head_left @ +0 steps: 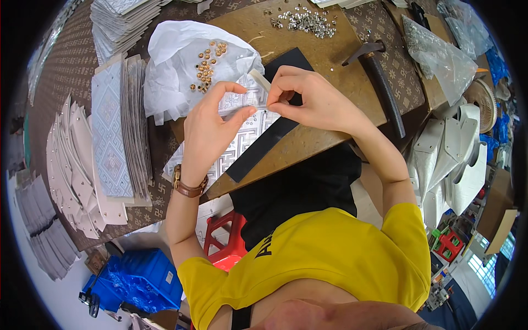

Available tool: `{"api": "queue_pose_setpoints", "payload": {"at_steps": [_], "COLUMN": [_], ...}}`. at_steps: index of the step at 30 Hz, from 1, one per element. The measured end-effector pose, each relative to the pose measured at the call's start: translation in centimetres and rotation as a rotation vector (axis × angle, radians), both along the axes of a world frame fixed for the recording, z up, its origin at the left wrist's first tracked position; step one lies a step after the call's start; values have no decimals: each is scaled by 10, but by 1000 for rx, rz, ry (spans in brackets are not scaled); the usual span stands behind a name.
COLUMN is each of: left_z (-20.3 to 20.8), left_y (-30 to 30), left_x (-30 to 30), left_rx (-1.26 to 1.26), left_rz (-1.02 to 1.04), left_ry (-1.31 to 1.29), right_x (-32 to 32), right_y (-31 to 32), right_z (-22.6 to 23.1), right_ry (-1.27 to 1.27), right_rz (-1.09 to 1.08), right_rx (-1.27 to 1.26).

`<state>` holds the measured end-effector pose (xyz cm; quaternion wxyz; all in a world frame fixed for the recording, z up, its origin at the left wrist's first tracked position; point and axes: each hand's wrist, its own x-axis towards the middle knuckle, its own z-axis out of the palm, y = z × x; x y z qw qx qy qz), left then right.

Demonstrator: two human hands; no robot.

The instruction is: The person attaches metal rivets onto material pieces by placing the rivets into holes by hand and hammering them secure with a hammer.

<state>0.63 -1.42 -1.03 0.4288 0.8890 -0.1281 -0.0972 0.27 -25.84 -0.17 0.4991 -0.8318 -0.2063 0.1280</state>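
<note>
On our worktop (324, 135), the patterned panel (248, 130) lies beneath our left hand (210, 125), fingers apart, and right hand (318, 99), fingertips together, gripping what we cannot tell. From the panel, gold studs (205, 71) lie at 11 o'clock.

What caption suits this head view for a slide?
Left hand and right hand over a patterned grey-white panel, near shiny round gold studs on crumpled white wrapping.
</note>
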Motion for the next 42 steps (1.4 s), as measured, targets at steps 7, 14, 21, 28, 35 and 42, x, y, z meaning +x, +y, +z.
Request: {"api": "queue_pose_setpoints", "payload": {"at_steps": [7, 14, 21, 28, 35, 42], "left_z": [4, 2, 10, 9, 15, 11], "left_y": [-2, -3, -3, 0, -2, -9], "left_x": [-1, 1, 0, -1, -4, -2], "left_rx": [66, 89, 83, 86, 147, 110], "left_rz": [-12, -30, -33, -29, -28, -25], "left_ry": [-22, -63, -3, 5, 40, 52], "right_x": [5, 25, -23, -46, -95, -75], "right_y": [9, 13, -70, -137, -66, -33], "right_z": [-3, 20, 3, -35, 53, 15], "right_ry": [-112, 55, -622, -543, -159, -60], "right_rz": [42, 41, -617, -767, -655, -172], "right_rx": [-114, -397, -575, -917, 125, -424]}}
